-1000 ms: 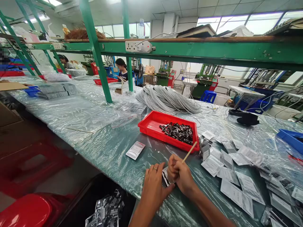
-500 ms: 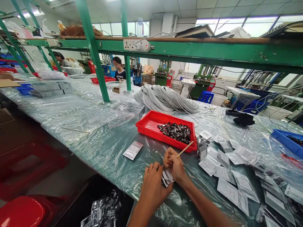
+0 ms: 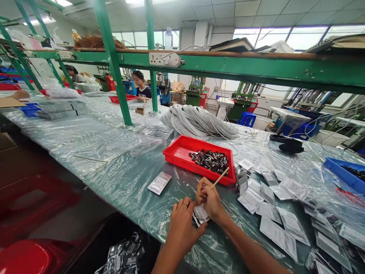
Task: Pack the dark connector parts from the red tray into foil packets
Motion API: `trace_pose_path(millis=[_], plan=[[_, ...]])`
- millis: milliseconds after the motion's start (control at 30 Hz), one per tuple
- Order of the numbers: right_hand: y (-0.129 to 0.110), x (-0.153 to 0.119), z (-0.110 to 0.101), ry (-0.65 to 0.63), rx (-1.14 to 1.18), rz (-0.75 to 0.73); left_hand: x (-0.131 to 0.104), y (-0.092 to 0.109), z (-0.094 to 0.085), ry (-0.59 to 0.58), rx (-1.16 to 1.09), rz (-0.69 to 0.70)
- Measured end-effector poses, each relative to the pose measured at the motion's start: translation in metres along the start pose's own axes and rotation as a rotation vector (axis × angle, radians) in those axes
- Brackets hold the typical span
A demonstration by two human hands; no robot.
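My right hand point(image 3: 210, 198) is closed round a thin pale stick point(image 3: 220, 178), whose upper end points up and right toward the red tray. Below it, my left hand point(image 3: 184, 222), with a ring on one finger, holds a small silver packet point(image 3: 201, 214) against the table between its fingers and thumb. The fingertips of both hands meet at the packet's top edge, and the stick's lower end is hidden in my right hand. A flat silver packet point(image 3: 159, 183) lies alone to the left.
A red tray point(image 3: 178, 154) of small black parts stands just beyond my hands. Silver packets point(image 3: 278, 232) spread over the right side, near a blue tray point(image 3: 342, 173). Behind lies a coil of grey cable point(image 3: 196, 120). A green shelf beam point(image 3: 242, 70) crosses above. A person point(image 3: 142, 89) sits across.
Both hands stay nearly in place at the packet. The stick has tilted slightly lower, and more of the packet's face shows. The view has shifted a little.
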State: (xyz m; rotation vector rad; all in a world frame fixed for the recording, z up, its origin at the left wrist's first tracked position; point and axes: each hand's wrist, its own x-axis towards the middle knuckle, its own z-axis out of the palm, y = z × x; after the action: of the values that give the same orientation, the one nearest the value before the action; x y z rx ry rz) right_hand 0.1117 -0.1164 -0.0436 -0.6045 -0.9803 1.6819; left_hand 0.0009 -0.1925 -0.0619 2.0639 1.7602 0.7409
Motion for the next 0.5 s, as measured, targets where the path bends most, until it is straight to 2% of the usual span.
trace_pose_path(millis=[167, 333, 500], plan=[[0.011, 0.003, -0.001, 0.0, -0.002, 0.006, -0.001, 0.0, 0.002, 0.02, -0.005, -0.01], [0.009, -0.009, -0.003, -0.017, -0.019, 0.002, -0.002, 0.002, 0.0, 0.027, 0.0, -0.023], [0.01, -0.006, -0.004, -0.027, -0.029, -0.014, -0.002, 0.002, -0.001, 0.023, -0.017, -0.015]])
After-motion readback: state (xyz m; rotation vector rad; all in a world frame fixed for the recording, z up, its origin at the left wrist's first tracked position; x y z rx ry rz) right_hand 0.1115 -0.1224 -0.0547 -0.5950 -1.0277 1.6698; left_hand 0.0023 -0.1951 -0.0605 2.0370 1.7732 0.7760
